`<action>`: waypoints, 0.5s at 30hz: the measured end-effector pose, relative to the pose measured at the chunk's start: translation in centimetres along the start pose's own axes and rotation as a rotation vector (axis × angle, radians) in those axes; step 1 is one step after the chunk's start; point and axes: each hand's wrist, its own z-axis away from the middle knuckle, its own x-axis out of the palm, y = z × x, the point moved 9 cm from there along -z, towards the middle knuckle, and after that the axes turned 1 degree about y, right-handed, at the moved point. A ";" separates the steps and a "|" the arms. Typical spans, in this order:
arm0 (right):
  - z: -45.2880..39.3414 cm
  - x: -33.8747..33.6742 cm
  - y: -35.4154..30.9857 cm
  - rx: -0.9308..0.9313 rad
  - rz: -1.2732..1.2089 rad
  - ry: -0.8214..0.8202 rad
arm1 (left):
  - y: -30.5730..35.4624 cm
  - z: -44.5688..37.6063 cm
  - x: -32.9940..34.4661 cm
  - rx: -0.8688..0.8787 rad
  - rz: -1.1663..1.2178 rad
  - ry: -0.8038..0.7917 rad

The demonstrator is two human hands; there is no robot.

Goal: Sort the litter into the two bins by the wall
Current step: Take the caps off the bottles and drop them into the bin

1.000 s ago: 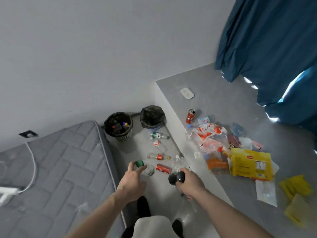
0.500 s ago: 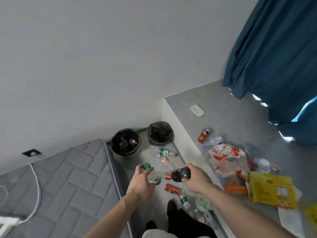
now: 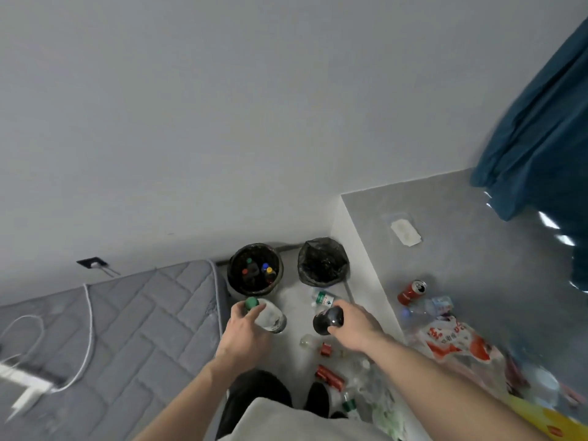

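Note:
Two black-lined bins stand by the wall. The left bin point(image 3: 254, 271) holds several bottles with coloured caps; the right bin point(image 3: 322, 262) looks dark inside. My left hand point(image 3: 245, 332) grips a clear bottle with a green cap point(image 3: 269, 316), held just in front of the left bin. My right hand point(image 3: 356, 324) grips a dark bottle point(image 3: 327, 320), held in front of the right bin. Both bottles hang above the floor strip between the bed and the platform.
A grey mattress point(image 3: 127, 329) with a white cable lies at the left. At the right rises a grey platform point(image 3: 461, 249) with a red can point(image 3: 412, 291), wrappers and bottles. More bottles and cans litter the floor point(image 3: 296, 305) near my feet. A blue curtain point(image 3: 541, 138) hangs far right.
I have moved closer to the bins. Both hands carried their bottles forward, and the bottles now sit just short of the bin rims.

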 end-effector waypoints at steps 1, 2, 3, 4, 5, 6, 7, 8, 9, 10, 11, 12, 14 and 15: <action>-0.7 0.0 -0.6 -0.003 0.000 -0.017 | -0.4 -0.4 -0.5 -0.019 0.011 0.005; -1.5 0.0 -1.1 -0.008 -0.005 -0.031 | -0.8 -0.9 -1.0 -0.039 0.014 0.004; -2.3 -0.2 -1.8 -0.014 -0.006 -0.042 | -1.2 -1.6 -1.5 -0.060 0.013 0.002; -3.2 -0.4 -2.4 -0.024 -0.001 -0.049 | -1.6 -2.5 -1.9 -0.076 0.010 0.004; -4.1 -0.6 -3.0 -0.028 0.011 -0.059 | -2.1 -3.4 -2.3 -0.089 0.004 0.004; -5.1 -0.8 -3.6 -0.032 0.022 -0.066 | -2.4 -4.4 -2.7 -0.096 -0.009 -0.003; -5.9 -1.1 -4.2 -0.031 0.030 -0.068 | -2.8 -5.4 -3.0 -0.102 -0.025 -0.014; -6.8 -1.3 -4.7 -0.027 0.034 -0.065 | -3.1 -6.4 -3.3 -0.106 -0.038 -0.025; -7.6 -1.5 -5.3 -0.017 0.035 -0.065 | -3.4 -7.5 -3.8 -0.110 -0.045 -0.032; -8.6 -1.7 -5.8 -0.010 0.046 -0.066 | -3.6 -8.5 -4.3 -0.110 -0.048 -0.038; -9.6 -1.9 -6.3 -0.003 0.063 -0.068 | -3.7 -9.6 -4.8 -0.106 -0.046 -0.040; -10.6 -2.1 -6.8 0.003 0.070 -0.070 | -3.8 -10.6 -5.4 -0.095 -0.046 -0.043; -12.2 -2.7 -8.3 0.013 0.048 -0.076 | -4.0 -12.4 -6.2 -0.087 -0.058 -0.077; -13.1 -3.0 -9.0 0.019 0.044 -0.076 | -4.2 -13.5 -6.5 -0.083 -0.074 -0.098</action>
